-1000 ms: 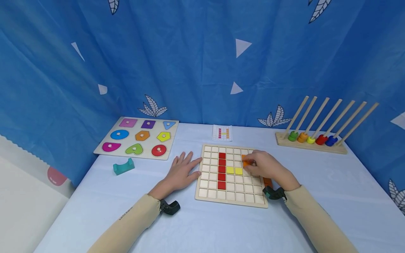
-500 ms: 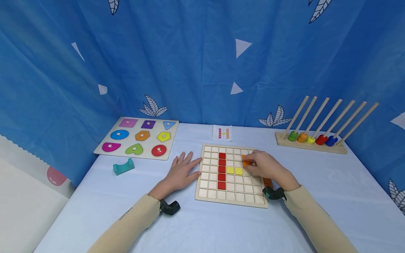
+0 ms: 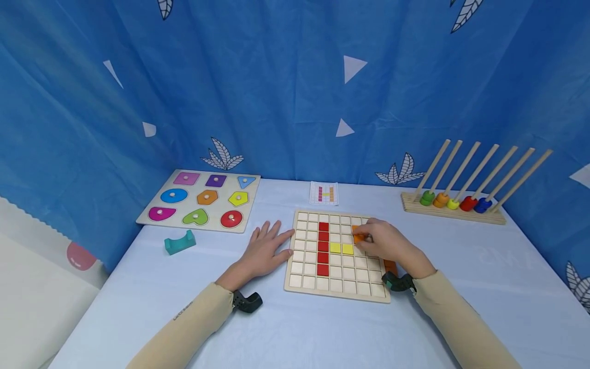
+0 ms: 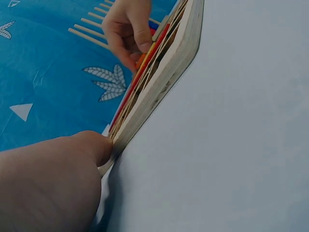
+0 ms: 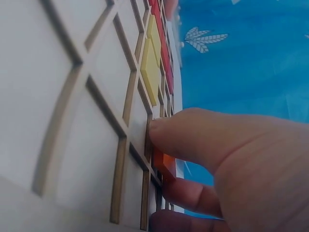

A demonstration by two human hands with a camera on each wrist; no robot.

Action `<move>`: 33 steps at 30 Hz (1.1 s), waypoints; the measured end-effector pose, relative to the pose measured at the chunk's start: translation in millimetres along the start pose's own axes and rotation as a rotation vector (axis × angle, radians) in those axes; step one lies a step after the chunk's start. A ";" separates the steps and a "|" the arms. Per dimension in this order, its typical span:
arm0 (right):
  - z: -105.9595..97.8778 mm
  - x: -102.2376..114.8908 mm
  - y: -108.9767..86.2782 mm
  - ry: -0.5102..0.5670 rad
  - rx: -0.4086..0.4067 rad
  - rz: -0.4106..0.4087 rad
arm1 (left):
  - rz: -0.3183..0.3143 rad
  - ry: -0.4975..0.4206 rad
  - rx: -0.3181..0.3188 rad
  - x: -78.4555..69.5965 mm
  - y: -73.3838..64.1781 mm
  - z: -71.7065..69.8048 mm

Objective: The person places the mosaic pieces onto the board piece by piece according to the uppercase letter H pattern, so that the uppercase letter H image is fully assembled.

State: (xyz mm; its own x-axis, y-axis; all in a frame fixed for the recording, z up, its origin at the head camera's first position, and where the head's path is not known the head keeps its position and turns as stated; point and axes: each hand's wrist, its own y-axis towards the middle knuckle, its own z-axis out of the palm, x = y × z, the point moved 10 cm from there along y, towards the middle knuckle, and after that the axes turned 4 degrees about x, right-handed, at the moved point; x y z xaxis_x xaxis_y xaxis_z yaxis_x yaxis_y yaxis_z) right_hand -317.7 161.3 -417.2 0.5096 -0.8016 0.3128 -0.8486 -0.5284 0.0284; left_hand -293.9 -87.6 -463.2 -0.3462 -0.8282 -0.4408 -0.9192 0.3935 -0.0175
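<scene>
A wooden grid board (image 3: 336,288) lies on the table, holding a column of red square tiles (image 3: 323,246) and two yellow tiles (image 3: 341,248). Over the board's right part, my right hand (image 3: 387,241) pinches an orange tile (image 5: 165,163) between thumb and fingers, down at the grid cells. Orange also shows at the fingertips in the head view, partly covered by the hand. My left hand (image 3: 264,252) lies with fingers spread at the board's left edge, thumb and index finger touching the rim. In the left wrist view the left thumb (image 4: 91,145) meets the board's corner.
More orange tiles (image 3: 390,266) sit by the board's right edge, partly under the right wrist. Behind the board lies a pattern card (image 3: 324,194). A shape puzzle board (image 3: 214,225) and a teal curved block (image 3: 180,243) are left; a bead rack (image 3: 454,212) stands back right.
</scene>
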 end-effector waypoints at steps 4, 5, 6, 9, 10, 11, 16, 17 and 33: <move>0.1 1.4 0.2 -0.003 -0.009 -0.005 | 0.003 0.005 -0.004 1.4 0.9 1.0; 0.1 1.6 0.1 -0.004 -0.013 -0.006 | 0.005 0.005 -0.004 1.5 0.9 1.1; 0.0 1.8 0.1 -0.004 -0.016 -0.008 | 0.007 0.007 -0.007 1.4 0.9 0.9; 0.2 1.7 0.1 -0.003 -0.024 -0.017 | 0.007 0.007 -0.004 1.2 0.5 0.3; 0.4 1.5 0.1 -0.001 -0.025 -0.019 | 0.008 0.004 -0.006 1.1 0.3 0.0; 0.6 1.0 0.1 0.002 -0.023 -0.018 | 0.009 0.002 -0.007 0.9 0.3 -0.3; 1.5 -0.8 0.2 0.012 -0.016 -0.026 | 0.011 -0.004 -0.008 0.3 1.0 -0.4; 1.6 -1.0 0.4 0.013 -0.016 -0.028 | 0.010 -0.002 -0.008 0.3 1.1 -0.2; 1.8 -1.1 -0.1 0.011 -0.006 -0.004 | -0.001 -0.004 0.012 1.5 1.4 1.0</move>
State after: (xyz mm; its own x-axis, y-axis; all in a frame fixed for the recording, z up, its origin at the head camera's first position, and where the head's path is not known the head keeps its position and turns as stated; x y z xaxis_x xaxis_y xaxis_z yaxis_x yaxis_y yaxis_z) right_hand -318.0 161.7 -419.2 0.5117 -0.7959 0.3235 -0.8471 -0.5302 0.0357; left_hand -295.5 -87.8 -464.7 -0.3441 -0.8271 -0.4445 -0.9173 0.3971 -0.0289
